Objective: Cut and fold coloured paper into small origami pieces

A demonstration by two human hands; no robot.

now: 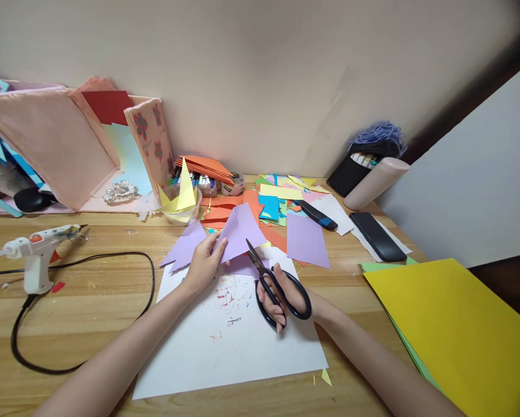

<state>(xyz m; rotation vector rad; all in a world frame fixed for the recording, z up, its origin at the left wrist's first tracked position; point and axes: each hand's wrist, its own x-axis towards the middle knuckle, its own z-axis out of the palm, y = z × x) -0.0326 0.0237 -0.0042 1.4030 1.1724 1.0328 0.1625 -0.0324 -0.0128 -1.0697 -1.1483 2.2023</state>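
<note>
My left hand [206, 259] pinches a piece of purple paper [243, 230] between thumb and fingers, held up above the table. In my right hand [281, 292] is a pair of black-handled scissors [266, 278], fingers through the loops. The blades point up and left, their tips close to the paper's lower right edge; whether they touch it I cannot tell. Below both hands lies a white sheet [225, 359] marked with coloured smudges. More purple pieces lie around: a triangular one [185, 246] at the left and a rectangular one [307, 240] at the right.
A white glue gun [40, 255] with a black cord stands at left. Behind are a bowl [179, 214] of yellow pieces, orange paper strips [220, 211] and a box cutter [316, 214]. A phone [377, 236] and yellow sheets [451, 318] lie at right. Pink panels [51, 139] stand back left.
</note>
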